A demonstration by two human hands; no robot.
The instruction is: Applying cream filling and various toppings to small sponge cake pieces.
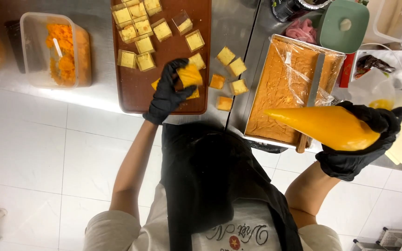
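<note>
Head view: the left hand (169,90), gloved black, fingers closed on a yellow cake square (190,74) above the brown board (136,88); the right hand (357,151) grips an orange piping bag (324,126) near the cake tray (257,93).

Left hand (168,93) and right hand (357,148) wear matt black gloves. The piping bag (324,125) is glossy plastic. Beside it, wrinkled cling film (298,69) shines; the wooden board (173,51) looks smooth on brushed steel counter (231,23).
</note>
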